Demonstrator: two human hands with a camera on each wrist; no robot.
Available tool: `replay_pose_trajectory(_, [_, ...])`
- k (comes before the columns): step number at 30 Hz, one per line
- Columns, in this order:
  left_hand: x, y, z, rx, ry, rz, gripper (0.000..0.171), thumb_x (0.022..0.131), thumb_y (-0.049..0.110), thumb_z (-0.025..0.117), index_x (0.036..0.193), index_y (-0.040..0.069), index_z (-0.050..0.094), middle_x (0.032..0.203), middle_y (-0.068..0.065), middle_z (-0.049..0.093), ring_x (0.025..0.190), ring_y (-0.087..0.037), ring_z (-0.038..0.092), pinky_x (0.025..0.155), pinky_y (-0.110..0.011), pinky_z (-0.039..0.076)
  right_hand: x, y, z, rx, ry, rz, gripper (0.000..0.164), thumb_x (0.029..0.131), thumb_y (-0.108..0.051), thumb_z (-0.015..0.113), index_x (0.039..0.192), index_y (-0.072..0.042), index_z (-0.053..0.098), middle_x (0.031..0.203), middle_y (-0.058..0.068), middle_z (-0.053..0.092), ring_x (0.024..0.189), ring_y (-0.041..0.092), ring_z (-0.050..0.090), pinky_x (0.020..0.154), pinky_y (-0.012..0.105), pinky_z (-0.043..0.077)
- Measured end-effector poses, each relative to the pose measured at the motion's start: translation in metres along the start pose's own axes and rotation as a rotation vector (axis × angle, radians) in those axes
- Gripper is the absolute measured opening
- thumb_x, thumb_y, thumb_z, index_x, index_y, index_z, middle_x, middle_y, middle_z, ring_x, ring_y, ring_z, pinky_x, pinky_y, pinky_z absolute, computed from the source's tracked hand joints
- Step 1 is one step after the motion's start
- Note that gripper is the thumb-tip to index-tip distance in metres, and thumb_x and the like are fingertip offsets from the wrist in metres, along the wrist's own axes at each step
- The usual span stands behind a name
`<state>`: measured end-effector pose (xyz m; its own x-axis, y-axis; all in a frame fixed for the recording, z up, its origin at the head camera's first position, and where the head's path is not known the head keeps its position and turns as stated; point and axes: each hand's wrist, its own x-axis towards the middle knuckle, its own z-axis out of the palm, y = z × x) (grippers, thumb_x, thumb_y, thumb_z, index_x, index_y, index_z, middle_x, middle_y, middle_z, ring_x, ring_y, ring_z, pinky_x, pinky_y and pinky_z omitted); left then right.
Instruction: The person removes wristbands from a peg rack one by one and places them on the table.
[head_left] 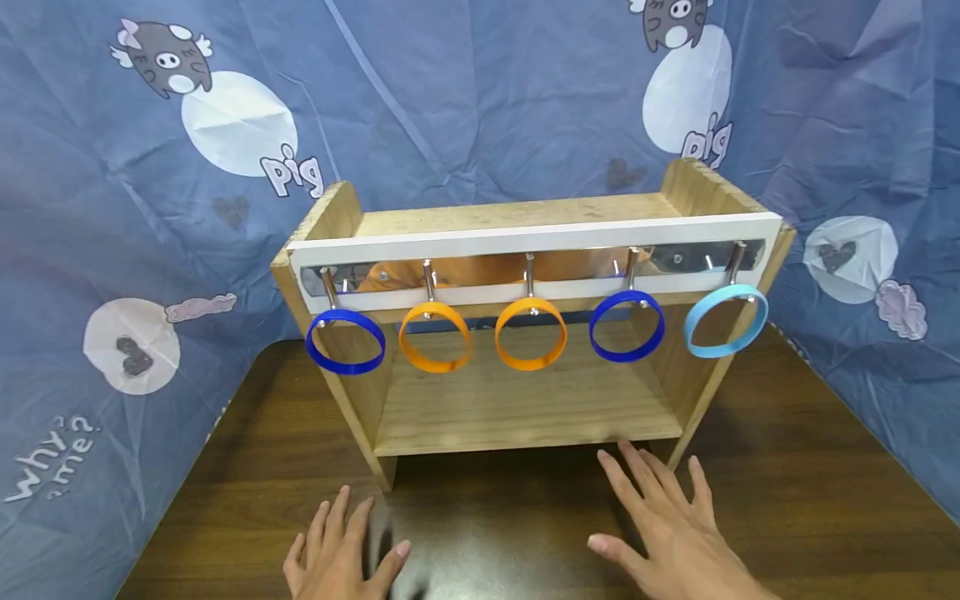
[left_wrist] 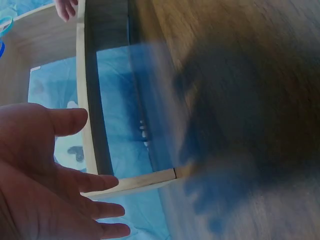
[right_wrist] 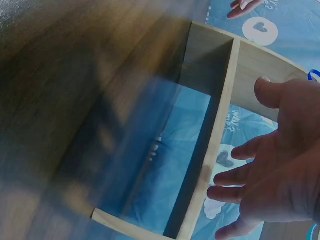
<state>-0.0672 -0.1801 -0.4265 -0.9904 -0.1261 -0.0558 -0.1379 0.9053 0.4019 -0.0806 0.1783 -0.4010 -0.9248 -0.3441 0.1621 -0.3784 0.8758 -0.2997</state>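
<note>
A small wooden shelf stands on the table. Thin rings hang from the hooks along its front rail: a dark blue ring at the left end, two orange ones with the nearer-left orange ring beside it, another dark blue ring, then a light blue ring at the right end. My left hand is spread, palm down, in front of the shelf's left leg. In front of the right side, my right hand has its fingers spread, close to the lower board. Both hands hold nothing.
A mirror-like metal strip on a white rail carries the hooks. Behind the dark wooden table hangs a blue cloth with pig prints. The shelf's side panels rise above the rail at both ends.
</note>
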Motion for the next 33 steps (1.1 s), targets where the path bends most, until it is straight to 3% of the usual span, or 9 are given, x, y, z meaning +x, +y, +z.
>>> replay_pose_trajectory(7, [0.002, 0.0, -0.002, -0.037, -0.016, -0.016, 0.073, 0.084, 0.058, 0.064, 0.133, 0.006, 0.053, 0.148, -0.024, 0.033, 0.134, -0.048, 0.025, 0.096, -0.071, 0.013, 0.004, -0.002, 0.002, 0.033, 0.047, -0.048, 0.075, 0.091, -0.053, 0.057, 0.151, -0.018, 0.03, 0.152, 0.013, 0.033, 0.134, 0.038, 0.032, 0.1, 0.07, 0.007])
replay_pose_trajectory(16, [0.003, 0.003, -0.002, -0.126, 0.048, -0.024, 0.059, 0.086, 0.047, 0.068, 0.128, 0.007, 0.057, 0.143, -0.023, 0.041, 0.13, -0.044, 0.033, 0.094, -0.068, 0.016, 0.012, -0.009, -0.001, 0.087, 0.105, -0.144, 0.069, 0.093, -0.047, 0.058, 0.149, -0.015, 0.034, 0.151, 0.009, 0.036, 0.132, 0.033, 0.033, 0.099, 0.067, 0.015])
replay_pose_trajectory(24, [0.002, 0.003, -0.004, -0.173, 0.111, -0.011, 0.05, 0.087, 0.039, 0.07, 0.124, 0.007, 0.06, 0.141, -0.022, 0.044, 0.129, -0.042, 0.036, 0.095, -0.066, 0.016, 0.016, -0.014, -0.004, 0.141, 0.103, -0.168, 0.068, 0.094, -0.043, 0.06, 0.149, -0.012, 0.035, 0.15, 0.011, 0.037, 0.131, 0.031, 0.034, 0.1, 0.064, 0.015])
replay_pose_trajectory(33, [0.008, 0.004, -0.008, -0.215, 0.101, -0.057, 0.052, 0.091, 0.049, 0.062, 0.123, 0.007, 0.061, 0.14, -0.02, 0.046, 0.127, -0.04, 0.038, 0.096, -0.062, 0.015, 0.023, -0.023, -0.004, 0.201, 0.105, -0.19, 0.065, 0.094, -0.043, 0.059, 0.148, -0.015, 0.037, 0.148, 0.007, 0.04, 0.13, 0.025, 0.035, 0.1, 0.056, 0.018])
